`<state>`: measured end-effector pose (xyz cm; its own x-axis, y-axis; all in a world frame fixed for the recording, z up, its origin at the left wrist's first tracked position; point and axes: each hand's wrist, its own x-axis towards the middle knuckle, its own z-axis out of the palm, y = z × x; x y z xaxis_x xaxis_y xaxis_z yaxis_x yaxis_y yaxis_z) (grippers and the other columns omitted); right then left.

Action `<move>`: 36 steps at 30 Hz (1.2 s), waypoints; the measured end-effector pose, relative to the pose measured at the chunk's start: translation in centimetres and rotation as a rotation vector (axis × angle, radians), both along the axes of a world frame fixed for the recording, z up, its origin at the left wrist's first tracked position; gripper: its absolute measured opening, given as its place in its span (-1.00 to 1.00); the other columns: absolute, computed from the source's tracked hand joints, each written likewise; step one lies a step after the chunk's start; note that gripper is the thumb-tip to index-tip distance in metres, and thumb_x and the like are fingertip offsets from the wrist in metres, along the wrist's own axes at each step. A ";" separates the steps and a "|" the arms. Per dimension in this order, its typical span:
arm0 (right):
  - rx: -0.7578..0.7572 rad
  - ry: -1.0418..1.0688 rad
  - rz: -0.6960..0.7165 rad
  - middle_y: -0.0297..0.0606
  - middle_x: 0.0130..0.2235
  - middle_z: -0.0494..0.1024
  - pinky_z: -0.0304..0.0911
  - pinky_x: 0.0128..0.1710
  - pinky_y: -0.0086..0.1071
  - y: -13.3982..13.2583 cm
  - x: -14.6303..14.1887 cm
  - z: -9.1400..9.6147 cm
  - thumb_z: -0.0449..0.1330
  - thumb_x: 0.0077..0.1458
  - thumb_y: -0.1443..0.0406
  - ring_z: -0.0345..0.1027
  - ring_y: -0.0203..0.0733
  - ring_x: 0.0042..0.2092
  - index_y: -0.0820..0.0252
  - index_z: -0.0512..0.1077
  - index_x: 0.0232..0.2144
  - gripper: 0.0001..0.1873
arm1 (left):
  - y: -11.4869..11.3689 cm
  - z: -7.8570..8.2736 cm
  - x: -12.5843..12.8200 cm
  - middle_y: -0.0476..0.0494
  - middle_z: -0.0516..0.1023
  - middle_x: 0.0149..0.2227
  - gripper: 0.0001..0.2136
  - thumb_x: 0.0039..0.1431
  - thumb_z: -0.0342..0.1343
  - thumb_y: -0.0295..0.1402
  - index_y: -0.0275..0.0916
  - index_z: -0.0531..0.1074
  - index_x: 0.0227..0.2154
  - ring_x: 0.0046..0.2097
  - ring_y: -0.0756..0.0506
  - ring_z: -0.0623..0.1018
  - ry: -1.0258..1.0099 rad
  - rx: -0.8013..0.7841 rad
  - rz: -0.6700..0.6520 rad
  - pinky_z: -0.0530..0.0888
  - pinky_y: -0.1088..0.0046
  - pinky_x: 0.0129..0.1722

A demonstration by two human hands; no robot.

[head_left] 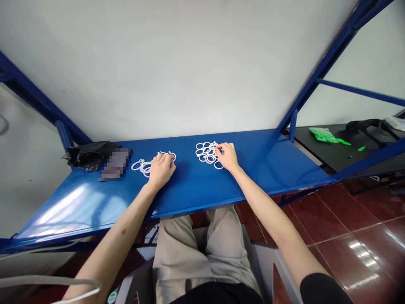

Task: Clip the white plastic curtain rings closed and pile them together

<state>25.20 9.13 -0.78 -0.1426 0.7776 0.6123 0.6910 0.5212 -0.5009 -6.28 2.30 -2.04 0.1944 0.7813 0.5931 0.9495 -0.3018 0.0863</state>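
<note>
Several white plastic rings, each with a small stem or hook, lie in two groups on the blue tabletop (186,190). Over the left group of rings (136,165), my left hand (161,169) rests palm down, fingers bent and a little apart, thumb out to the side; part of that group is hidden under it. At the right edge of the other group of rings (200,153), my right hand (228,156) has its thumb and forefinger brought together on a ring. Those rings lie close together, some overlapping.
A black plastic bag (90,154) and a blurred-out flat object (116,164) lie at the table's left end. Blue metal frame bars (316,76) rise on both sides before a white wall. On a black table (325,154) at right sits a bag of bright green pieces (322,135).
</note>
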 end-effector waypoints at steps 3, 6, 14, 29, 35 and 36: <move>0.007 0.018 -0.020 -0.18 -0.18 0.62 0.30 0.00 -0.15 -0.3 0.1 -0.1 0.15 0.29 0.31 0.32 0.02 -0.04 0.12 0.54 -0.28 -0.85 | -0.5 0.0 0.4 -0.24 0.58 -0.23 -0.82 0.25 0.00 -0.46 -0.20 0.46 -0.16 -0.09 -0.29 0.47 0.003 -0.011 -0.017 0.34 0.16 -0.12; 0.012 0.055 -0.047 -0.15 -0.18 0.63 0.30 0.01 -0.16 -1.9 0.2 -0.1 0.13 0.32 0.29 0.33 0.00 -0.05 0.15 0.54 -0.25 -0.83 | -1.6 0.0 0.9 -0.25 0.58 -0.22 -0.81 0.26 -0.01 -0.47 -0.21 0.47 -0.15 -0.10 -0.30 0.48 -0.011 -0.033 -0.016 0.34 0.16 -0.11; -0.236 0.237 -0.090 -0.12 -0.13 0.64 0.39 -0.11 -0.21 -12.0 2.9 0.0 0.14 0.31 0.16 0.42 -0.04 -0.07 0.15 0.56 -0.19 -0.75 | -6.1 -0.2 1.9 -0.28 0.58 -0.17 -0.77 0.30 -0.02 -0.46 -0.24 0.47 -0.07 -0.10 -0.28 0.48 -0.065 -0.105 -0.025 0.37 0.16 -0.09; -0.532 0.521 0.062 -0.19 -0.22 0.67 0.45 -0.12 -0.25 -12.5 0.6 0.9 0.21 0.26 0.06 0.57 -0.11 -0.18 0.14 0.56 -0.20 -0.70 | -8.0 1.1 3.2 -0.21 0.61 -0.17 -0.77 0.28 0.06 -0.55 -0.21 0.44 -0.06 -0.18 -0.18 0.51 -0.117 0.121 -0.115 0.45 0.25 -0.13; -0.468 0.220 0.327 -0.22 -0.20 0.64 0.42 -0.20 -0.32 -8.4 -3.8 1.4 0.16 0.31 0.11 0.53 -0.20 -0.25 0.13 0.50 -0.02 -0.69 | -4.5 0.8 4.5 -0.18 0.60 -0.22 -0.77 0.28 0.06 -0.56 -0.20 0.45 -0.06 -0.23 -0.16 0.49 -0.055 0.163 -0.230 0.41 0.27 -0.19; -0.439 0.181 0.352 -0.22 -0.20 0.64 0.42 -0.19 -0.31 -7.6 -4.4 1.4 0.14 0.32 0.12 0.51 -0.20 -0.27 0.13 0.48 0.01 -0.67 | -4.0 0.6 4.6 -0.18 0.60 -0.22 -0.77 0.28 0.06 -0.55 -0.20 0.45 -0.07 -0.23 -0.16 0.49 -0.046 0.154 -0.246 0.40 0.27 -0.20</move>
